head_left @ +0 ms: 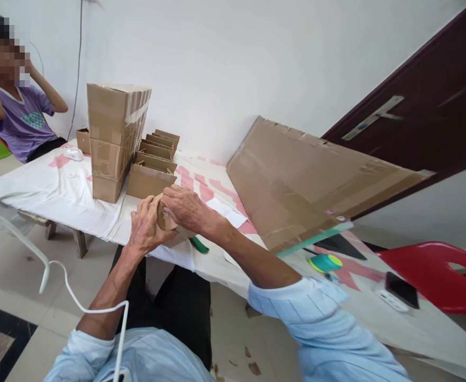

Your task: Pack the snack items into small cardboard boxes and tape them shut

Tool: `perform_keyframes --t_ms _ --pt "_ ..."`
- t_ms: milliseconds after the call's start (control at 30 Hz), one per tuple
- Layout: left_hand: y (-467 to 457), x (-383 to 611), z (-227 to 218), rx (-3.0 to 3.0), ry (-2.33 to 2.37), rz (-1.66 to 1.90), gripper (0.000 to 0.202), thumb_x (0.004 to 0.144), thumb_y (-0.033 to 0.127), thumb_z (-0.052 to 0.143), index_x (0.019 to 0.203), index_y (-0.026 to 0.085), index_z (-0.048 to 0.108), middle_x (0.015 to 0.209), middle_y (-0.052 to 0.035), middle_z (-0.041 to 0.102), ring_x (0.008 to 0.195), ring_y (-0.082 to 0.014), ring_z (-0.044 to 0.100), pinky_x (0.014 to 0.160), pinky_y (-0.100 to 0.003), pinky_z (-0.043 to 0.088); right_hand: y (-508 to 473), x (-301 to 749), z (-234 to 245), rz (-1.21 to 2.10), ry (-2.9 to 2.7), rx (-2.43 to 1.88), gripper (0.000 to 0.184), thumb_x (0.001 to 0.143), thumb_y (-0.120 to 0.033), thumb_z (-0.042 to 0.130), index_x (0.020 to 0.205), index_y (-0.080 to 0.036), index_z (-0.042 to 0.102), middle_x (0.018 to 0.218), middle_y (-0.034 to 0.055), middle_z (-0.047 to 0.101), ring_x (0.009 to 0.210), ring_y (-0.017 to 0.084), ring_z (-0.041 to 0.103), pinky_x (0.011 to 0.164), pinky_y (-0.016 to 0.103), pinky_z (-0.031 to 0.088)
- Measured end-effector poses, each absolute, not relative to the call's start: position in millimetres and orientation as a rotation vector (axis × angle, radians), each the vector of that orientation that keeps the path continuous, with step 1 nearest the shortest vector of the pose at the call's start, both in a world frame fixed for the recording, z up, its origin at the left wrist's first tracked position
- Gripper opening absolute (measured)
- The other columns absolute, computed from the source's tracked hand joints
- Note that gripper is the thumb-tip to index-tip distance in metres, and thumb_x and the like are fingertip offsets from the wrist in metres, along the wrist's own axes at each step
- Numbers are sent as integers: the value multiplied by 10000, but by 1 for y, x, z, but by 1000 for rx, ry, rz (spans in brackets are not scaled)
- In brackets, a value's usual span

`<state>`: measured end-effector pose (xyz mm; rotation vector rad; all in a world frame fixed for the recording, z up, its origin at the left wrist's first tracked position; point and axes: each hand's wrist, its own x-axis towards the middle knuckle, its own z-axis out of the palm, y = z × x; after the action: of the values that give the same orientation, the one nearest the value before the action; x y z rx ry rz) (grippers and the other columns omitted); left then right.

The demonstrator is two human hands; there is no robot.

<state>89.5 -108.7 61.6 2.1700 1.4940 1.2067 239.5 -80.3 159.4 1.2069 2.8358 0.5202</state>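
At the table's front edge is a small cardboard box (180, 237), partly hidden behind my hands. My left hand (147, 227) is closed around its left side, fingers over the upper edge. On its top, the curled fingers of my right hand (185, 208) grip the box's near upper part. Between the hands shows a brown, rounded surface (165, 218); whether it is a flap or a tape roll I cannot tell. Just right of the box lies a dark green curved object (199, 244), like a handle.
Stacked cardboard boxes (107, 143) stand left, beside a row of open boxes (149, 178). A large cardboard sheet (288, 180) leans at the right. Farther right are a teal tape roll (325, 262), a phone (402, 289) and a red chair (435, 270). Someone in purple (28, 119) sits far left.
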Motion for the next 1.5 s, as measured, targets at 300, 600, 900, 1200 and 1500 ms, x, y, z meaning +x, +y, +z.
perform_keyframes --t_ms 300,600,900,1200,1500 --pt "-110 89 65 2150 1505 1188 977 709 424 924 1545 166 486 1620 -254 501 1528 -445 450 1129 -627 450 -75 243 151 496 2940 1212 235 1025 -101 483 1001 -136 714 984 143 669 919 266 530 827 372 394" --pt "-99 75 56 2161 1468 1293 982 657 410 957 1506 202 508 1560 -216 560 1460 -415 524 1150 -589 468 -92 280 162 -244 3662 1643 177 1032 -268 535 864 -230 578 901 30 621 844 193 566 815 338 474" --pt "-75 23 49 1967 1457 1319 935 656 549 890 1467 209 573 1531 -155 610 1379 -397 607 987 -475 616 -120 442 99 -147 3041 2904 168 974 -362 522 882 -229 571 840 10 613 792 179 558 782 313 476" --pt "-75 23 58 1799 1610 1290 1042 544 566 879 1497 247 605 1560 -107 629 1036 -308 742 774 -401 668 -136 524 -13 -315 2120 3354 101 876 -250 496 778 -242 519 852 69 686 867 227 608 852 342 480" --pt "-75 27 65 1756 1644 1298 1063 500 577 865 1489 268 628 1519 -90 665 960 -285 737 748 -405 675 -104 542 -42 -379 1961 3257 156 924 -194 496 855 -196 635 961 91 741 936 214 620 856 302 435"
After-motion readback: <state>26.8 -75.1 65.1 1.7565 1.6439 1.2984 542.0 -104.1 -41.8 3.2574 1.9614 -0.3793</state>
